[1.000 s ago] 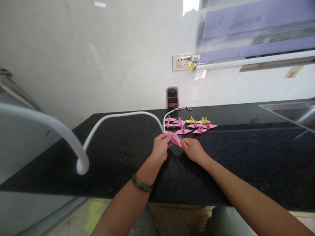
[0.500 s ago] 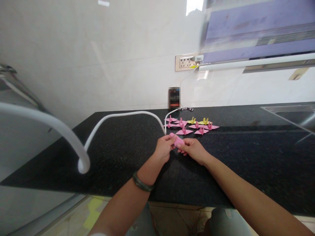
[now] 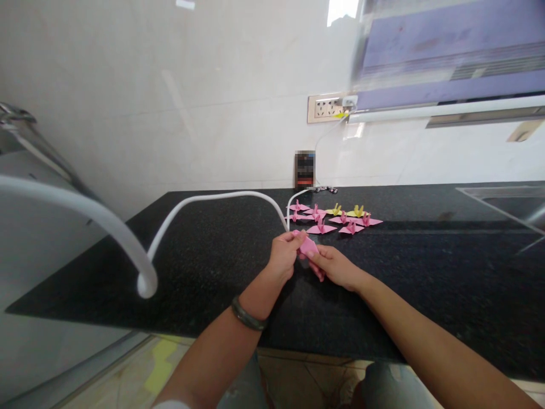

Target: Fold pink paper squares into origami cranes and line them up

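Note:
My left hand [image 3: 282, 254] and my right hand [image 3: 335, 266] both pinch a small folded piece of pink paper [image 3: 308, 246] just above the black countertop [image 3: 426, 272]. The left fingers grip its upper left end, the right fingers its lower right end. A green bangle [image 3: 247, 319] sits on my left wrist. Behind the hands, several finished paper cranes [image 3: 332, 218], pink and yellow, lie in rows on the counter.
A thick white hose [image 3: 128, 238] curves across the left of the counter. A dark phone [image 3: 305, 169] leans on the tiled wall, its cable running to a wall socket [image 3: 326, 108]. A steel sink [image 3: 506, 199] sits far right.
The pink paper has been folded smaller between my fingers, and my right hand has shifted its grip lower. The view has drifted slightly left.

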Demonstrator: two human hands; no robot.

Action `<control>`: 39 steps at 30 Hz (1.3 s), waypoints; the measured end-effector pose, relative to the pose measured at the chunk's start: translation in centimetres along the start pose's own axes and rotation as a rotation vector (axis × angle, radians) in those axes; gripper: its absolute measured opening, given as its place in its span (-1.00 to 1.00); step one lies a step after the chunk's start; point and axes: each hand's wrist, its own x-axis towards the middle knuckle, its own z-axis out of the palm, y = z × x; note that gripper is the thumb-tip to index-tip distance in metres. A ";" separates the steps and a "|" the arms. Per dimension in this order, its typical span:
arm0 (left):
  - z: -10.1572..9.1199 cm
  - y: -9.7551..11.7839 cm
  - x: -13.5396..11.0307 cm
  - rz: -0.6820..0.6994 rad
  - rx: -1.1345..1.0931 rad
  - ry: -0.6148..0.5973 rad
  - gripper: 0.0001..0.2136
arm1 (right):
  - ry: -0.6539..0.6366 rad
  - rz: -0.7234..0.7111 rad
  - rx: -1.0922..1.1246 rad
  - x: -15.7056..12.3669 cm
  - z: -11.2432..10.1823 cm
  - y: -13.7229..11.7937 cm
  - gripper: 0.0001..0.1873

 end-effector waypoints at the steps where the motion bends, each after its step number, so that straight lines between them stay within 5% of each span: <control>1: 0.0 0.0 0.0 -0.008 -0.004 -0.002 -0.70 | 0.012 -0.004 -0.024 0.0 0.1 0.1 -0.57; 12: 0.0 0.1 0.0 0.057 0.124 0.012 -0.73 | 0.165 -0.068 -0.330 0.3 -0.8 0.5 -0.60; 20: 0.1 0.2 -0.3 -0.036 0.220 -0.153 -0.74 | 0.328 -0.218 -0.461 -0.3 -1.8 -0.4 -0.73; 27: 0.2 0.3 -0.4 -0.099 0.159 -0.147 -0.74 | 0.518 -0.491 -0.621 -0.2 -2.1 -0.6 -0.79; 39: 0.3 0.4 -0.5 -0.047 0.236 -0.177 -0.76 | 0.518 -0.467 -0.527 -0.3 -2.1 -0.3 -0.81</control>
